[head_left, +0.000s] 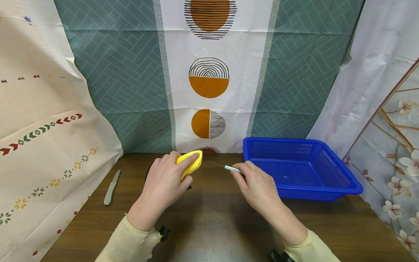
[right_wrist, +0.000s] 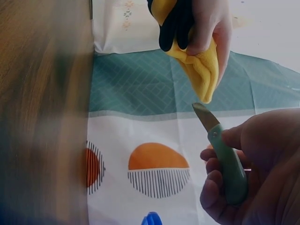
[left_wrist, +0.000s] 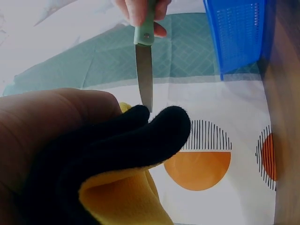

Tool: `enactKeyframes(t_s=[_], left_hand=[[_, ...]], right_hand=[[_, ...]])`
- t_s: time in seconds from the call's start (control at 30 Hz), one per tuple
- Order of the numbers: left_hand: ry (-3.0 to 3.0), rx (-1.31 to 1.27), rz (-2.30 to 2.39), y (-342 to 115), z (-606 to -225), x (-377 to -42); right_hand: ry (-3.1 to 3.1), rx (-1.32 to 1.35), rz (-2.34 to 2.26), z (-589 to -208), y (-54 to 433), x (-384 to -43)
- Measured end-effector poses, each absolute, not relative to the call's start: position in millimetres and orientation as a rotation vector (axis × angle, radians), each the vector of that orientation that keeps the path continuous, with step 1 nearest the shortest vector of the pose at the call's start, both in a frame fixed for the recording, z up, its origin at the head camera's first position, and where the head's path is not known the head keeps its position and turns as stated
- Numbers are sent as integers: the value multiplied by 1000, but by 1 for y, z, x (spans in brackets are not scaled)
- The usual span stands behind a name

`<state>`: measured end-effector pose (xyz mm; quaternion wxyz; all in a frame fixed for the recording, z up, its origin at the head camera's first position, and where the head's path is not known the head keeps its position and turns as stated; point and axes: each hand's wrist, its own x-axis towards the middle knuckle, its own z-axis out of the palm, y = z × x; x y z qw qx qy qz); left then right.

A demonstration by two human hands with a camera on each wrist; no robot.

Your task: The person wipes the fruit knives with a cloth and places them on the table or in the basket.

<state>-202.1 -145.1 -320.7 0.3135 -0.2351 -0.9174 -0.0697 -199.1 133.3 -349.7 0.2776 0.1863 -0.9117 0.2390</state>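
My left hand [head_left: 163, 180] grips a folded cloth [head_left: 194, 166], bright yellow on one side and black on the other. The black side and a yellow fold show close up in the left wrist view. Across from it, my right hand [head_left: 256, 183] holds a small knife [right_wrist: 229, 164] by its pale green handle. The bare blade [left_wrist: 145, 75] points at the cloth, with a gap between them in the head view. Both hands are raised above the wooden table [head_left: 212, 225].
A second pale-green-handled knife [head_left: 110, 191] lies on the table at the left. On the right, just behind my right hand, stands a blue plastic basket [head_left: 320, 190]. Patterned cloth hangings [head_left: 131, 91] enclose the table at the back and sides.
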Motion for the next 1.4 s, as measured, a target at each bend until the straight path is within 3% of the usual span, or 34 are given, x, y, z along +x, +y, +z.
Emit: enactKeyframes(t_s=[1.4], left_hand=[[-2315, -848, -93, -107, -337, -188]], right_hand=[[-2426, 538, 674, -352, 132, -198]])
